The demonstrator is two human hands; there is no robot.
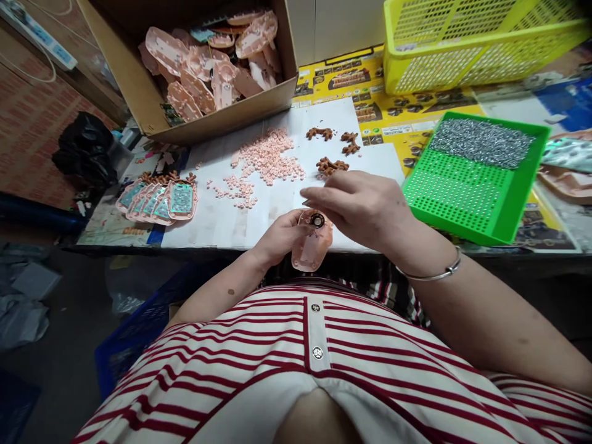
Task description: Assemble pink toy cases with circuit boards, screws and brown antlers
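My left hand (282,237) is closed around a pink plastic shell (309,251) at the table's front edge. A small round black part with a pale centre (317,220) sits at the shell's upper end. Over it hovers my right hand (363,206), thumb and fingers pinched together; whatever is between the fingertips is too small to make out. Just beyond that hand lie brown antler-shaped pieces (332,166). A heap of tiny pink plastic pieces (271,157) spreads over the white board to the left of them.
A cardboard box (222,117) of pink shells stands at the back left. Fanned assembled pieces with green faces (160,200) lie left. On the right are a green tray (490,231) holding metal screws (481,143) and, behind it, a yellow basket (462,68).
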